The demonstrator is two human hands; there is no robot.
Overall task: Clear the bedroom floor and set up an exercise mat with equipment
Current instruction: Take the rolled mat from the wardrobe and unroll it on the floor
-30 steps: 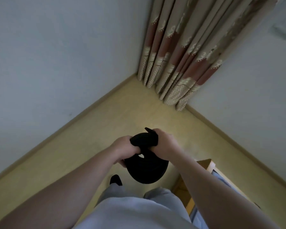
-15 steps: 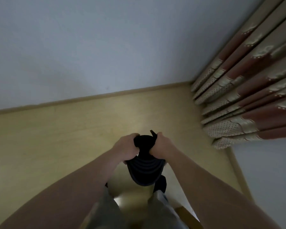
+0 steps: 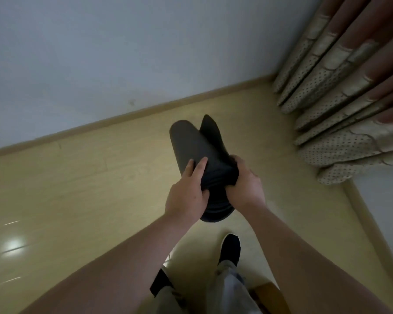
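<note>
A black rolled exercise mat (image 3: 195,146) is held in the air above the pale wooden floor (image 3: 77,177), its far end pointing toward the wall and a loose flap sticking up beside the roll. My left hand (image 3: 186,191) grips the roll from the left with fingers laid over the top. My right hand (image 3: 245,184) clamps the near end from the right. The mat's lower end hangs between my wrists.
A grey wall (image 3: 123,53) with a skirting board runs along the far side. A patterned curtain (image 3: 349,98) hangs to the floor at the right corner. My feet in black shoes (image 3: 229,248) stand below. A brown furniture edge (image 3: 266,291) shows at the bottom.
The view has swung left from the corner toward the wall. The mat has tipped from hanging downward to pointing forward, with its roll now showing lengthwise. Both hands kept their grip.
</note>
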